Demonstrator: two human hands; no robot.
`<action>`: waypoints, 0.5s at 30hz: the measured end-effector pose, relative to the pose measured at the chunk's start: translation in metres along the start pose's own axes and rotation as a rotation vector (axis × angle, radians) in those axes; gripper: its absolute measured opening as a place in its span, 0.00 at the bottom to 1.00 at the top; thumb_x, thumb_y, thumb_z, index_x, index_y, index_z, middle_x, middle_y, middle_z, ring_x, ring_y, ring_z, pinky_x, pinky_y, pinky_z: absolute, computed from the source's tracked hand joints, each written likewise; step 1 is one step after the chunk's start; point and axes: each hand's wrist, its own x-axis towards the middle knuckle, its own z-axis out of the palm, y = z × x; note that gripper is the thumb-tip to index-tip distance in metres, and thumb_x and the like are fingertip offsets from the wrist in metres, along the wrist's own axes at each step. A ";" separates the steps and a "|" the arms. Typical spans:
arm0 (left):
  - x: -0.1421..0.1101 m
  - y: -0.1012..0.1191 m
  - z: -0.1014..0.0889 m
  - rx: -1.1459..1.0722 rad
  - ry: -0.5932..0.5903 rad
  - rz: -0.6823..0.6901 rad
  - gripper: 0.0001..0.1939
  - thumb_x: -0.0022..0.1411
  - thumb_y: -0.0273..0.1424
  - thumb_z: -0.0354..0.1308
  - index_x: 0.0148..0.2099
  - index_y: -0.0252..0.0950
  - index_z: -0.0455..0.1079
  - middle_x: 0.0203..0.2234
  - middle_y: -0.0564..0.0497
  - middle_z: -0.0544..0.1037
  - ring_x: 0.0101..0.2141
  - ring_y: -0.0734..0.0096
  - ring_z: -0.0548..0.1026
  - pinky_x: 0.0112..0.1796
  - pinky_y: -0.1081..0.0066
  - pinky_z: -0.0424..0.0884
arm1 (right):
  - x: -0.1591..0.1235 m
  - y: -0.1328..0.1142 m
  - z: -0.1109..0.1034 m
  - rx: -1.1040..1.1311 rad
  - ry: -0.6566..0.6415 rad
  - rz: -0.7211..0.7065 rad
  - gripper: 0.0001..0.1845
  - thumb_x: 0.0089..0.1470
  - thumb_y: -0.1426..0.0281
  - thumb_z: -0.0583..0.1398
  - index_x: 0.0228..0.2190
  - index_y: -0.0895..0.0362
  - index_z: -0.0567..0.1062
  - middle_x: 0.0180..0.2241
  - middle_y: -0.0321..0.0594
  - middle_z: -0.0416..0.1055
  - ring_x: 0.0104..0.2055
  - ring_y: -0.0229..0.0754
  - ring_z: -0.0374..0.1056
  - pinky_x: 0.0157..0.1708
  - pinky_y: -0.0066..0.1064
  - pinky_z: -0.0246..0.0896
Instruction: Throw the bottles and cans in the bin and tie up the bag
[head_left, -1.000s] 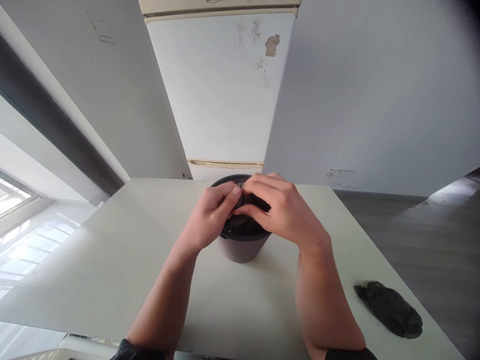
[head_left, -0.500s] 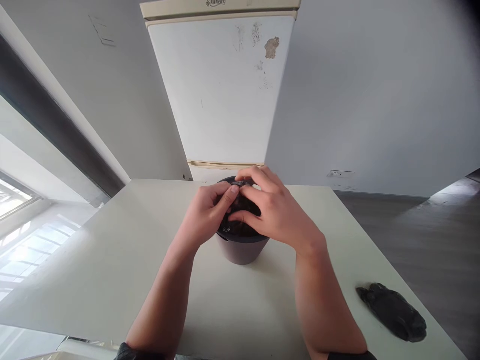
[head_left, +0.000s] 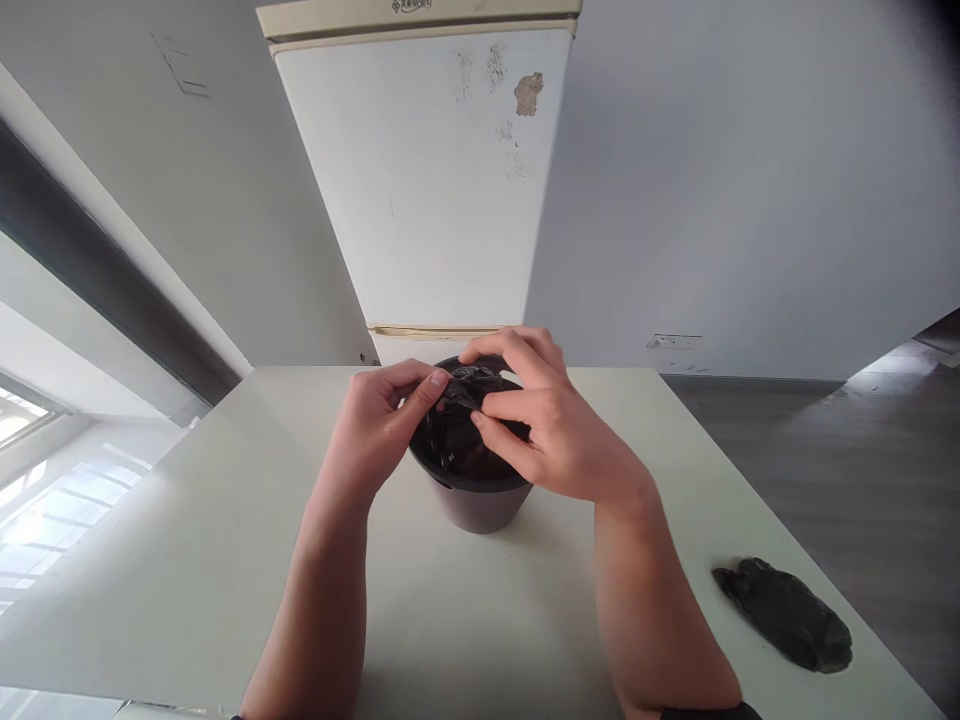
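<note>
A round trash bin point(head_left: 480, 508), greyish purple with a dark rim, stands upright on the white table. Thin black plastic, looking like a trash bag point(head_left: 466, 392), is bunched at the bin's mouth. My left hand point(head_left: 386, 420) pinches the bag's edge between thumb and forefinger at the left of the opening. Over the right side, my right hand point(head_left: 544, 415) holds another part of it between thumb and index finger, its other fingers bent above the far rim. How far the bag reaches down inside is too dark to tell.
The white table point(head_left: 225, 540) reaches to a white fridge point(head_left: 427, 180) at the back. A folded bundle of black plastic point(head_left: 787, 615) lies near the table's right edge. Grey walls and a window stand around, with dark floor at the right.
My hands have moved apart, the left one going leftward, and the black plastic now shows stretched between them. The view has shifted slightly.
</note>
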 end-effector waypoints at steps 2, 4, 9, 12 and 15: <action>0.000 -0.001 0.000 -0.035 0.021 -0.018 0.15 0.68 0.42 0.66 0.34 0.36 0.80 0.28 0.48 0.79 0.32 0.67 0.74 0.32 0.69 0.68 | -0.001 0.000 -0.002 -0.007 -0.017 0.008 0.20 0.66 0.75 0.57 0.21 0.55 0.71 0.58 0.44 0.67 0.60 0.56 0.58 0.61 0.55 0.58; 0.001 -0.005 -0.001 -0.074 0.062 -0.042 0.12 0.65 0.42 0.69 0.39 0.37 0.84 0.32 0.46 0.82 0.35 0.63 0.78 0.35 0.68 0.72 | -0.002 0.001 -0.003 -0.025 -0.032 0.037 0.21 0.66 0.75 0.57 0.20 0.56 0.70 0.54 0.45 0.67 0.57 0.54 0.59 0.58 0.53 0.59; 0.010 -0.022 -0.009 -0.004 0.202 -0.095 0.16 0.59 0.42 0.73 0.47 0.42 0.86 0.30 0.49 0.81 0.33 0.65 0.78 0.34 0.66 0.74 | -0.009 0.017 -0.006 -0.111 -0.055 0.182 0.23 0.62 0.76 0.58 0.16 0.58 0.62 0.42 0.44 0.64 0.47 0.48 0.59 0.47 0.46 0.56; 0.019 -0.037 -0.014 0.199 0.361 -0.078 0.12 0.60 0.38 0.71 0.46 0.44 0.85 0.29 0.51 0.80 0.30 0.67 0.76 0.33 0.66 0.72 | -0.015 0.035 -0.010 -0.150 -0.058 0.292 0.24 0.60 0.77 0.58 0.14 0.58 0.59 0.37 0.42 0.61 0.43 0.46 0.58 0.47 0.45 0.54; 0.026 -0.048 -0.015 0.369 0.462 -0.052 0.09 0.60 0.34 0.69 0.44 0.45 0.85 0.27 0.53 0.78 0.31 0.67 0.76 0.35 0.66 0.72 | -0.017 0.046 -0.012 -0.171 -0.060 0.378 0.24 0.58 0.76 0.57 0.13 0.58 0.57 0.34 0.40 0.60 0.39 0.43 0.58 0.46 0.44 0.54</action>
